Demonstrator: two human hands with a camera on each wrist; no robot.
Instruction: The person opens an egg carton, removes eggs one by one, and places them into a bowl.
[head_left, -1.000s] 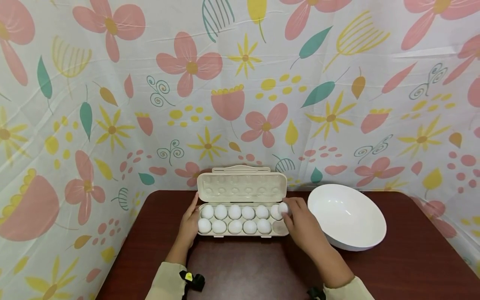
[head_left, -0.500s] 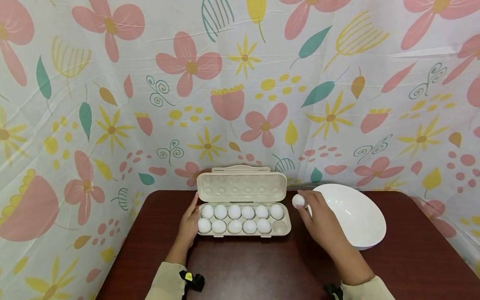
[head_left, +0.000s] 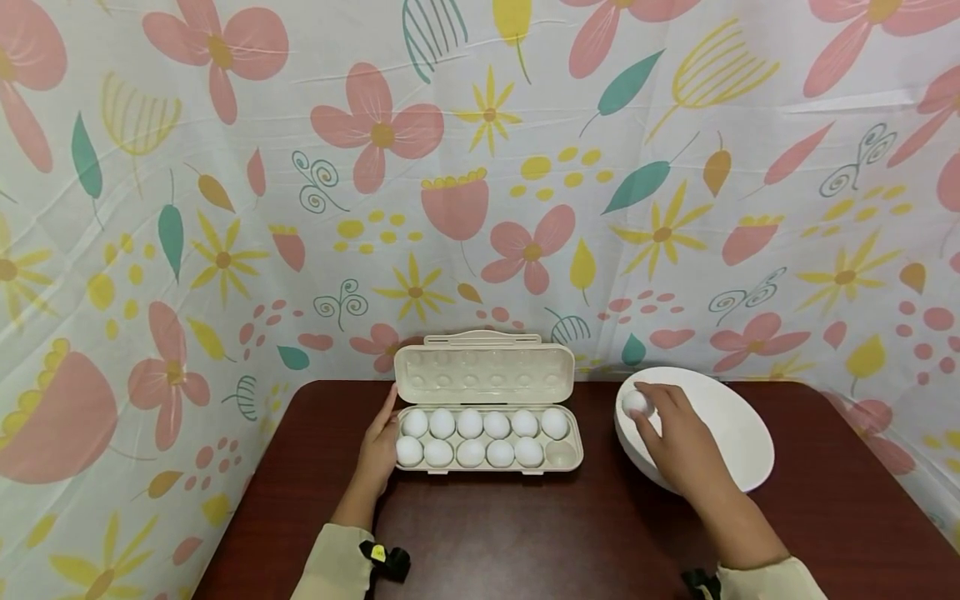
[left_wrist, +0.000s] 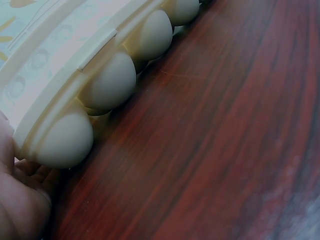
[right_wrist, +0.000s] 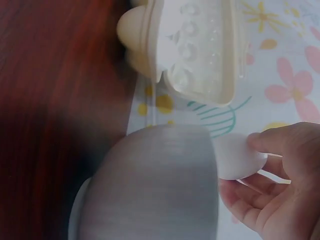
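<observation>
My right hand point(head_left: 686, 446) pinches a white egg point(head_left: 636, 404) between thumb and fingers, over the left rim of a large white bowl point(head_left: 731, 433). In the right wrist view the egg point(right_wrist: 231, 161) appears just past the bowl's edge. To the left stands a cream plastic egg carton point(head_left: 484, 471), its lid point(head_left: 483, 375) raised. White eggs point(head_left: 470, 425) fill its two rows except for the front right cup point(head_left: 559, 454). At the carton's left end my left hand point(head_left: 378, 454) grips the side, its fingers partly hidden behind it.
A dark reddish-brown table point(head_left: 495, 533) bears the carton and the bowl. Behind it hangs a flowered cloth point(head_left: 525, 167), close to the carton's lid and the bowl's far rim.
My right hand has lifted the egg away from the carton's right end and carried it rightward to the bowl's rim. The left hand and the carton have stayed in place.
</observation>
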